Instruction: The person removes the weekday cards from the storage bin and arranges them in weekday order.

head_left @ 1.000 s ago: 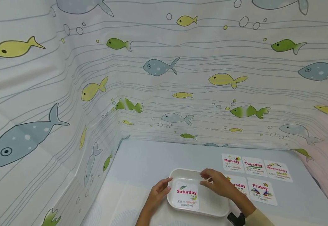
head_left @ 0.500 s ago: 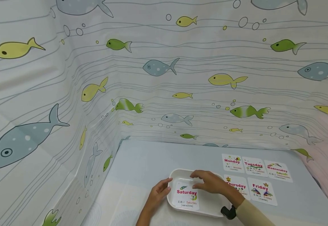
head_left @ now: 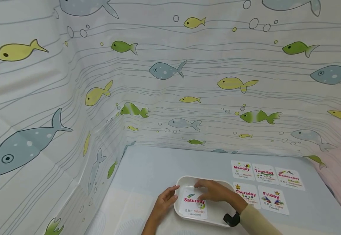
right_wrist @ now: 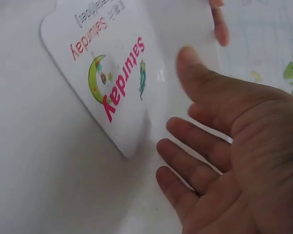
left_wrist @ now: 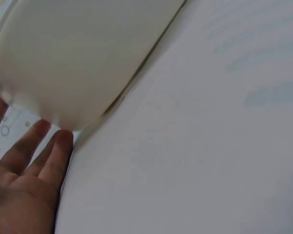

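A white tray stands on the table, with a Saturday card lying face up in its left part. My left hand is at the tray's left end. In the left wrist view its fingertips touch the outside of the tray wall. My right hand hovers over the tray beside the card's upper right. In the right wrist view its fingers are spread apart from the Saturday card, with nothing between them and the thumb.
Right of the tray lie the Monday, Tuesday and Wednesday cards, with Thursday and Friday below. A fish-patterned curtain borders the table behind and at the left. A black wrist device sits at the right sleeve.
My right hand has moved left across the tray to the Saturday card, uncovering the Thursday card. The left hand and the cards have stayed in place.
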